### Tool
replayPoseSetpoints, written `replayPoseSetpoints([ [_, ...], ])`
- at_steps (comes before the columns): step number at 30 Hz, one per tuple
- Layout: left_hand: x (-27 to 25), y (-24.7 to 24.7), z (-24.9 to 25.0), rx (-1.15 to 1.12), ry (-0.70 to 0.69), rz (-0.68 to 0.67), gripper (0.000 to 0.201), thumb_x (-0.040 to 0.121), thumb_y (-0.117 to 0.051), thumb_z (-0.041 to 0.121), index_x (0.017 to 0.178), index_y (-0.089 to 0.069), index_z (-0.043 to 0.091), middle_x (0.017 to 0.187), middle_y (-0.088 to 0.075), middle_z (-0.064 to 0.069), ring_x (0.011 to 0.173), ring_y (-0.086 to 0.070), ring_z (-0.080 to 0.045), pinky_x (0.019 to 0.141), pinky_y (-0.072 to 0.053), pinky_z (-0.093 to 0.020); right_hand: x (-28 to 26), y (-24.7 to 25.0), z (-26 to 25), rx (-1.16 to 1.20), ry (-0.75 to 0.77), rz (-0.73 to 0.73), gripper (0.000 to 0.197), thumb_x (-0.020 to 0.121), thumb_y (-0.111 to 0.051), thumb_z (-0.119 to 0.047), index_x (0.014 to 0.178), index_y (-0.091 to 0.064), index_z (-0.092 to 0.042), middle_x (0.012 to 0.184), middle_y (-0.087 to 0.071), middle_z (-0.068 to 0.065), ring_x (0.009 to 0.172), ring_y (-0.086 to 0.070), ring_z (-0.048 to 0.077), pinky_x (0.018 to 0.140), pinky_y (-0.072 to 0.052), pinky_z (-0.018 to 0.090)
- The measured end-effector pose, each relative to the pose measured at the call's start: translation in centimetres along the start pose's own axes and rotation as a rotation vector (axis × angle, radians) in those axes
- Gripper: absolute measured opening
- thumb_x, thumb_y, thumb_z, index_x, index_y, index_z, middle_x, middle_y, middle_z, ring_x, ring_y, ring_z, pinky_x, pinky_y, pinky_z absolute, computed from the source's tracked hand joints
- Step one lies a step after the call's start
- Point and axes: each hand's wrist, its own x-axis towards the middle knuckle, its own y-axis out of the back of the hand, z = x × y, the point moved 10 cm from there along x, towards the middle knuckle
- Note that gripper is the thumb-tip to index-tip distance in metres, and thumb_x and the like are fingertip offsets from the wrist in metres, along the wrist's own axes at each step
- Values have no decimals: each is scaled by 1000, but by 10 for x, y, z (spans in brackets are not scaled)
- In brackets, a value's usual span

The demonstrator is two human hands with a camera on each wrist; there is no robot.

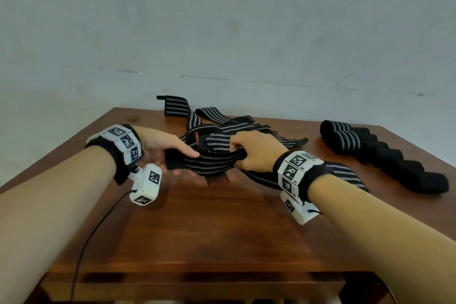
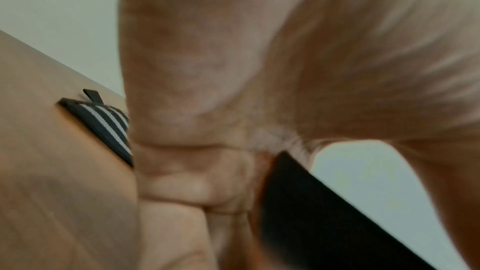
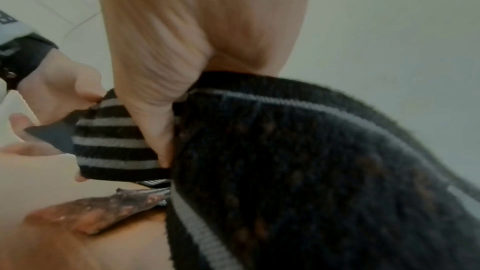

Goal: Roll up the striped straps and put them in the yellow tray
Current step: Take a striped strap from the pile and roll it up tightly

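A black strap with grey stripes point(image 1: 212, 163) is stretched between my two hands just above the wooden table point(image 1: 222, 229). My left hand point(image 1: 180, 155) pinches its left end, thumb on top and fingers underneath. My right hand point(image 1: 240, 155) grips the strap with curled fingers; its long tail point(image 3: 311, 171) runs back under that wrist. In the right wrist view the striped stretch point(image 3: 114, 143) spans from my thumb to the left hand point(image 3: 59, 89). A brownish tab point(image 1: 218, 180) hangs below the strap. Behind the hands lies a tangled pile of loose striped straps point(image 1: 222, 123). No yellow tray is in view.
Several rolled straps point(image 1: 345, 138) lie in a row on the right side of the table, running toward its right edge. A small round object point(image 1: 134, 119) sits at the back left. A black cable point(image 1: 98, 229) hangs off my left wrist. A pale wall stands behind the table.
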Motion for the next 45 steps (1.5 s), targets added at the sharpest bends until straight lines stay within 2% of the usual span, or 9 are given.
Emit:
replayPoseSetpoints([
  [5, 10, -12, -17, 96, 99, -83, 78, 58, -93, 63, 114, -76, 11, 99, -69, -3, 66, -49, -10, 55, -40, -21, -29, -39, 23, 237, -227, -461, 60, 85, -83, -36, 136, -57, -21, 131, -58, -3, 116, -54, 17, 98, -43, 31],
  [13, 12, -38, 7, 128, 32, -105, 55, 59, -99, 33, 100, -71, 11, 99, -70, -10, 77, -68, -19, 67, -57, -29, -67, -37, 61, -68, -376, -627, 91, 67, -95, -42, 145, -53, -18, 139, -60, 2, 128, -58, 26, 110, -49, 44],
  [18, 11, -50, 11, 326, 99, -112, 73, 61, -98, 34, 124, -66, 19, 120, -61, -12, 82, -63, -15, 70, -55, -26, -54, 4, 32, -395, -121, -204, 27, 93, -69, -45, 112, -65, -26, 106, -70, -4, 101, -68, 24, 76, -52, 35],
  [21, 13, -58, 24, 312, 83, -48, 57, 85, -84, 22, 135, -57, 23, 133, -62, -8, 108, -63, -16, 77, -56, -29, -48, 15, 9, -440, -18, 5, 26, 102, -54, -37, 124, -59, -25, 118, -64, -2, 105, -67, 26, 71, -41, 35],
  [26, 19, -62, 44, 375, 94, 114, 88, 79, -70, 68, 147, -48, 18, 145, -52, -9, 133, -53, -28, 104, -52, -44, -46, -23, 21, -223, -144, -262, 90, 89, -67, -57, 161, -26, -23, 163, -35, 4, 146, -41, 30, 111, -44, 49],
  [30, 32, -61, 45, 672, 81, 187, 90, 88, -79, 47, 158, -33, 15, 149, -48, -5, 131, -52, -24, 111, -46, -38, -71, -50, 53, -54, -381, -624, 126, 77, -71, -75, 165, 5, -27, 174, 5, 1, 160, 0, 31, 127, -13, 58],
  [35, 33, -59, 36, 858, 183, 174, 97, 82, -88, 25, 159, -30, 22, 147, -50, -7, 130, -54, -28, 111, -49, -44, -101, -71, 101, 316, -703, -696, 158, 31, -55, -110, 163, -2, -42, 173, 12, -6, 160, 7, 26, 127, -1, 60],
  [41, 31, -54, 33, 869, 254, 69, 100, 78, -91, 25, 157, -30, 30, 144, -56, -11, 125, -60, -30, 101, -56, -45, -100, -70, 127, 26, -657, -563, 120, 83, -52, -86, 166, 5, -20, 172, 15, 10, 160, 0, 35, 128, -12, 53],
  [45, 31, -30, 54, 621, 126, 185, 72, 93, -78, 32, 153, -40, 19, 115, -74, -7, 103, -73, -23, 84, -62, -41, -55, -33, 105, 76, -459, -392, 89, 98, -52, -66, 162, -25, -12, 168, -28, 12, 152, -33, 30, 123, -28, 42],
])
